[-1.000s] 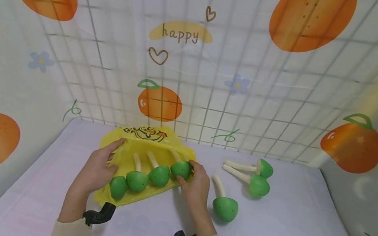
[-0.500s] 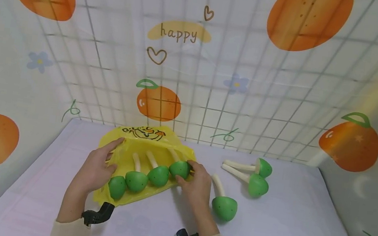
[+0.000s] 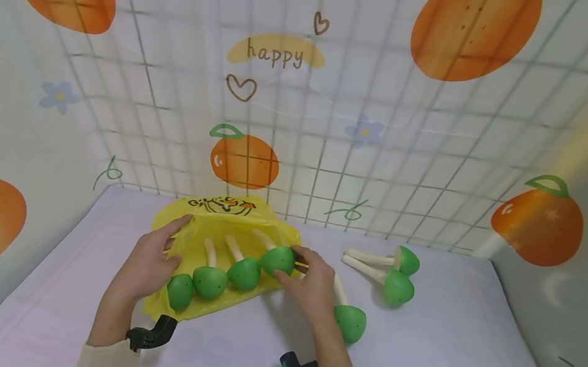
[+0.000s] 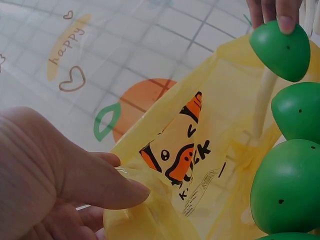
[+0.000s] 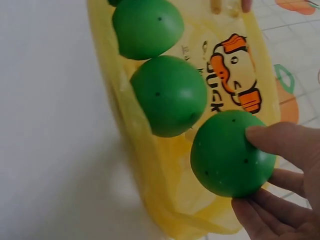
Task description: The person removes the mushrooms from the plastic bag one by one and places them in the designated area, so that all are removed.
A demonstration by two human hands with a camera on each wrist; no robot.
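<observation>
My left hand point(image 3: 148, 264) grips the left edge of a yellow plastic bag point(image 3: 169, 216), thumb on the film in the left wrist view. The bag's mouth gapes towards me, with a duck print on its film. Several toy mushrooms with green caps and pale stems lie in a row in it, stems pointing inward. At the row's right end, my right hand point(image 3: 314, 283) pinches the dotted cap of one toy mushroom point(image 3: 277, 261), its stem inside the bag. In the right wrist view, the thumb lies on top of this green cap point(image 5: 227, 157) and fingers support it from the side.
Right of the bag, a loose toy mushroom point(image 3: 350, 324) lies partly hidden behind my right wrist. Two more, an upper mushroom point(image 3: 408, 261) and a lower mushroom point(image 3: 398, 288), lie together farther back. A fruit-printed curtain point(image 3: 425, 133) over a wire grid encloses the table point(image 3: 445, 355).
The right hand has shifted the held mushroom slightly left and up and tilted its cap. The right wrist swung right and now overlaps the loose mushroom. The left hand keeps its place.
</observation>
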